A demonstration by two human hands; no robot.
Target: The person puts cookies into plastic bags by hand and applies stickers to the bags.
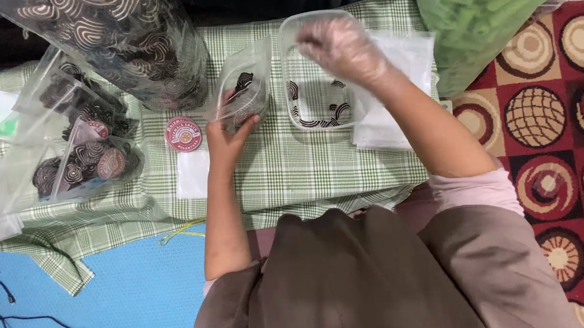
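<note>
Your left hand [229,135] is pinching a small clear bag [241,91] of dark swirled snacks; your gloved right hand [338,42], fingers curled, is hovering over the clear tub [294,108]. A round red label [183,134] is lying beside them on the green checked table [286,171].

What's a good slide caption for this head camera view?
Left hand holds a small clear bag of swirl snacks while the gloved right hand hovers over a clear tub.
</note>
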